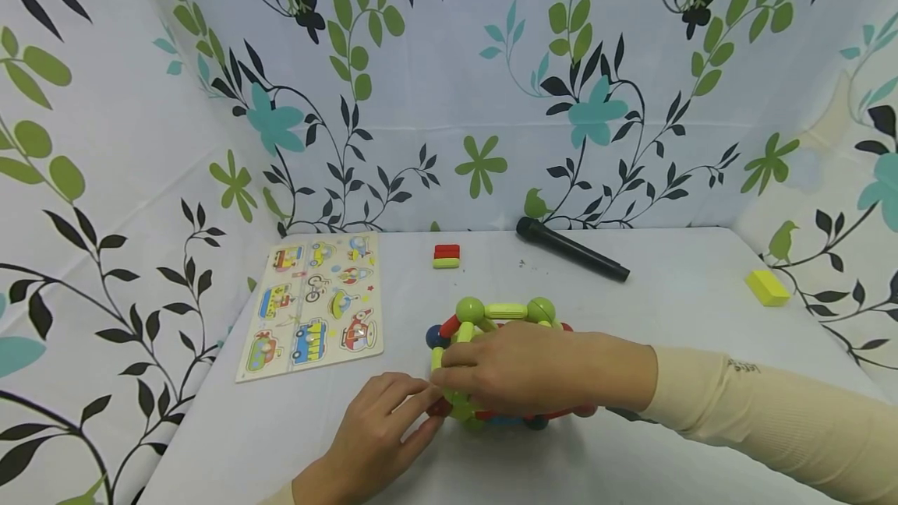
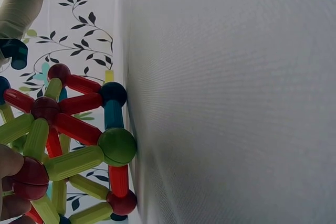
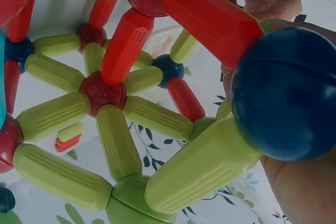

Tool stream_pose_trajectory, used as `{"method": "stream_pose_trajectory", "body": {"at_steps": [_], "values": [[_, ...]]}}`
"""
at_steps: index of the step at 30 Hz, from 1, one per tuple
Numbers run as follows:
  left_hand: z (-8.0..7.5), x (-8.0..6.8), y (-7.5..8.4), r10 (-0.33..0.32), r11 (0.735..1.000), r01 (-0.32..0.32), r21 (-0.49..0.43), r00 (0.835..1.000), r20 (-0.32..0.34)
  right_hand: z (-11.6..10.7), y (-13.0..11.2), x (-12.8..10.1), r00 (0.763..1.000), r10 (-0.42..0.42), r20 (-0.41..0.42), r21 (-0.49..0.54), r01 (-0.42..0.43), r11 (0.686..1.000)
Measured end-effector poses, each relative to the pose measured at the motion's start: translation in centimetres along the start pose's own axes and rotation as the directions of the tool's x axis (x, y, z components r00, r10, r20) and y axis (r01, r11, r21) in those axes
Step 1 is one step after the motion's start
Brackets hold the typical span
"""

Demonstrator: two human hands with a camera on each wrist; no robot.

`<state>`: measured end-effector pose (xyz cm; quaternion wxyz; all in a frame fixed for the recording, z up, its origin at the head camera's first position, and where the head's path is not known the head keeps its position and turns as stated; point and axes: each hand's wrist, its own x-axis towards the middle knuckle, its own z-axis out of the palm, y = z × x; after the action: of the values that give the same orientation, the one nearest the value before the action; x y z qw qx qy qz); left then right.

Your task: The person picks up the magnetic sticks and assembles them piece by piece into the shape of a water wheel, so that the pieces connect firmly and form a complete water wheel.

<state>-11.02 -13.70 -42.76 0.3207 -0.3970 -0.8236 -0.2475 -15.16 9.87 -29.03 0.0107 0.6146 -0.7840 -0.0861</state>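
A frame of magnetic balls and rods [image 1: 505, 310] in green, red and blue stands on the table's front middle. My right hand [image 1: 526, 365] reaches over it from the right and grips its left part, covering much of the frame. On the near left, my left hand [image 1: 382, 427] pinches a red ball [image 2: 29, 177] at a corner of the frame. In the right wrist view a blue ball [image 3: 289, 93] sits close to the camera, and green rods fan out from a red ball [image 3: 103, 93].
A wooden picture puzzle board [image 1: 312, 302] lies at the left. Behind the frame are short red and green rods [image 1: 446, 256]. A black microphone [image 1: 571, 249] lies at the back, and a yellow block [image 1: 768, 287] at the right. Patterned cloth [image 1: 449, 84] surrounds the table.
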Motion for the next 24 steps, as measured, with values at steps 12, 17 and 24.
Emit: {"method": "stream_pose_trajectory", "body": {"at_steps": [12, 17, 24], "values": [[-0.01, 0.05, 0.01, -0.006, 1.0, 0.006, 0.0, 1.0, 0.008, -0.46, 0.56, -0.17, 0.991, 0.1, 0.086, 0.277, -0.12, 0.953], [0.03, 0.18, 0.11, 0.009, 1.0, -0.009, 0.019, 1.0, 0.004, -0.57, 0.76, -0.19, 0.981, 0.137, 0.134, 0.345, -0.176, 0.922], [0.09, 0.12, -0.08, 0.082, 0.996, -0.081, 0.048, 0.996, -0.019, -0.54, 0.94, -0.34, 0.98, 0.144, 0.14, 0.377, -0.187, 0.907]]}}
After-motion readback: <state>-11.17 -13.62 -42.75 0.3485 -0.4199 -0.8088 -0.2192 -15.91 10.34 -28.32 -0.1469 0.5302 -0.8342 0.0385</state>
